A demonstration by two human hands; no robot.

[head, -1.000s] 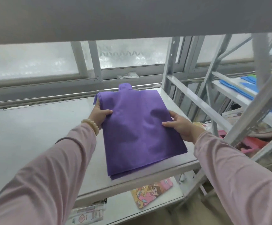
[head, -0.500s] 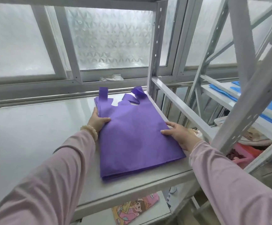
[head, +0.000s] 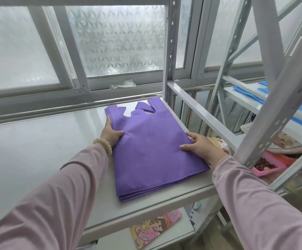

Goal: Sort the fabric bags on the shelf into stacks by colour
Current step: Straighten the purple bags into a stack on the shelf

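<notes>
Head view.
- Purple bags (head: 152, 150): one flat stack, handles toward the window, on the shelf (head: 38, 150) at its right end.
- Left hand (head: 110, 135): grips the stack's left edge, thumb on top, fingers along the side.
- Right hand (head: 199, 147): thumb and forefinger flat on the right edge. Other fingers hidden, so a pinch cannot be told.
- Blue bags (head: 247, 92): on the neighbouring rack, well apart.

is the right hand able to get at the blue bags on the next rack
Probably not directly: the right hand rests on the purple stack, and grey rack posts stand between it and the blue bags.
</notes>
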